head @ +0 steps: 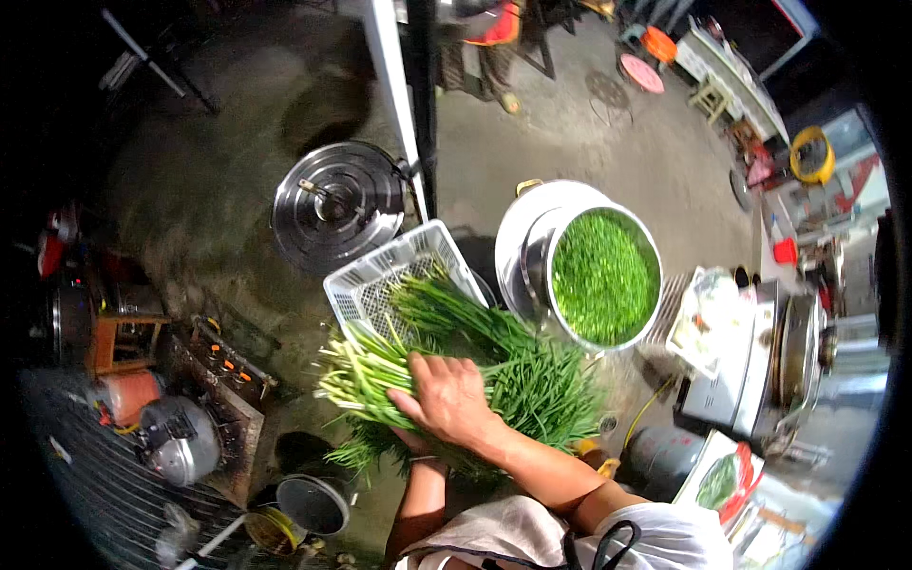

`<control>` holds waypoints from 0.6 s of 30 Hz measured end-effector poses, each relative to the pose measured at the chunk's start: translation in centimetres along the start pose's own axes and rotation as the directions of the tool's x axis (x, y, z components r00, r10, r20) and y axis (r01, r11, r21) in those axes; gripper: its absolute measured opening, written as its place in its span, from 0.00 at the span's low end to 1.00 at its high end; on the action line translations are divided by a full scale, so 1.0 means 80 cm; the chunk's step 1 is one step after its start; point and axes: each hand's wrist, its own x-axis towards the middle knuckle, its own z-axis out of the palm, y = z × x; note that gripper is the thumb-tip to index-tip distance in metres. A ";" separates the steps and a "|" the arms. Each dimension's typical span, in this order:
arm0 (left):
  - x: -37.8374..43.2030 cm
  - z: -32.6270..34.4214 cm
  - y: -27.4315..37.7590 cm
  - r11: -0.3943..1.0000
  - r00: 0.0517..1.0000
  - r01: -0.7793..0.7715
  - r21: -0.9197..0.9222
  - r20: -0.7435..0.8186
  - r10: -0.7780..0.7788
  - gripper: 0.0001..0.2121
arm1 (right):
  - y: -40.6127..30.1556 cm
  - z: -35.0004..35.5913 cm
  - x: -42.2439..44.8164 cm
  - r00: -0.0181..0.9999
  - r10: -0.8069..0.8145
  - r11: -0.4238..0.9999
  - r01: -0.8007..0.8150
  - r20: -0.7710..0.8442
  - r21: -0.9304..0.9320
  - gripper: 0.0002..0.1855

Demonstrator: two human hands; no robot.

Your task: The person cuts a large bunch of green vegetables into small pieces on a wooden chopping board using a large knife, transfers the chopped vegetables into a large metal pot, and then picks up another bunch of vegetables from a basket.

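A thick bunch of long green leafy stalks, seemingly garlic chives, lies under and around my hands. My right hand rests on the bunch beside its pale stem ends, fingers curled over the stalks. Beneath it, my left hand is mostly hidden by the greens and the right hand. More stalks lie in a white plastic basket just beyond the hands. To the right, a metal pot is filled with chopped greens. It stands by a larger round metal vessel.
A round metal lid lies beyond the basket, near a white post. At left are a burner stand and a bucket. A gas cylinder is at lower right. Another person's legs show at the top.
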 end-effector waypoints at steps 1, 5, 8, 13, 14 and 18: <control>-0.003 0.002 0.014 0.997 1.000 0.018 -0.077 0.002 -0.018 0.29 | -0.015 0.001 -0.006 0.995 -0.003 1.000 0.003 -0.099 0.006 0.30; -0.012 0.006 0.077 0.991 0.999 0.000 -0.134 0.048 0.007 0.30 | -0.073 -0.020 -0.002 0.982 -0.024 0.997 0.037 -0.187 0.068 0.35; -0.020 0.006 0.125 0.992 0.993 -0.064 -0.107 0.089 0.074 0.30 | -0.126 -0.027 0.010 0.905 -0.156 0.974 0.208 -0.396 0.092 0.39; -0.042 0.037 0.193 0.983 0.968 -0.155 -0.096 0.183 0.170 0.31 | -0.178 -0.068 0.022 0.801 -0.296 0.881 0.439 -0.521 0.175 0.39; -0.045 0.046 0.202 0.980 0.960 -0.173 -0.103 0.205 0.191 0.31 | -0.177 -0.071 0.021 0.796 -0.280 0.877 0.440 -0.537 0.196 0.38; -0.076 0.085 0.221 0.979 0.924 -0.180 -0.093 0.324 0.201 0.31 | -0.151 -0.090 0.000 0.857 -0.075 0.954 0.210 -0.510 0.212 0.29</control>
